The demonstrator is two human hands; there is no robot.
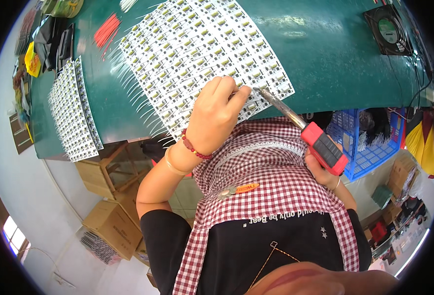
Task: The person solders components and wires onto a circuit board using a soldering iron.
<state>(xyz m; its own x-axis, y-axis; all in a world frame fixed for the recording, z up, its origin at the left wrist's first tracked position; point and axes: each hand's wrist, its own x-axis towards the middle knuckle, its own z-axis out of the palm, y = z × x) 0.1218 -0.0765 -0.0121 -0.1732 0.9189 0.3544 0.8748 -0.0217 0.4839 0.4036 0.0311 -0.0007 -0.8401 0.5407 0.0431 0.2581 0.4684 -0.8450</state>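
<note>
A big white panel of small circuit boards (187, 44) lies on the green tabletop, with thin white wires sticking out along its left edge. My left hand (216, 109) rests over its near right part, thumb and forefinger pinched together. Whatever sits between those fingertips is too small to make out. Held in my right hand (319, 169) is a soldering iron (323, 146) with a red and black handle. Its metal tip meets the panel just right of my left fingertips.
Further left, more circuit board panels (74, 110) overhang the table edge. A bundle of red wires (107, 30) lies near the big panel's far left corner. At the far right stands a black fan (388, 30). A blue crate (367, 142) is below the table edge, right of my right hand.
</note>
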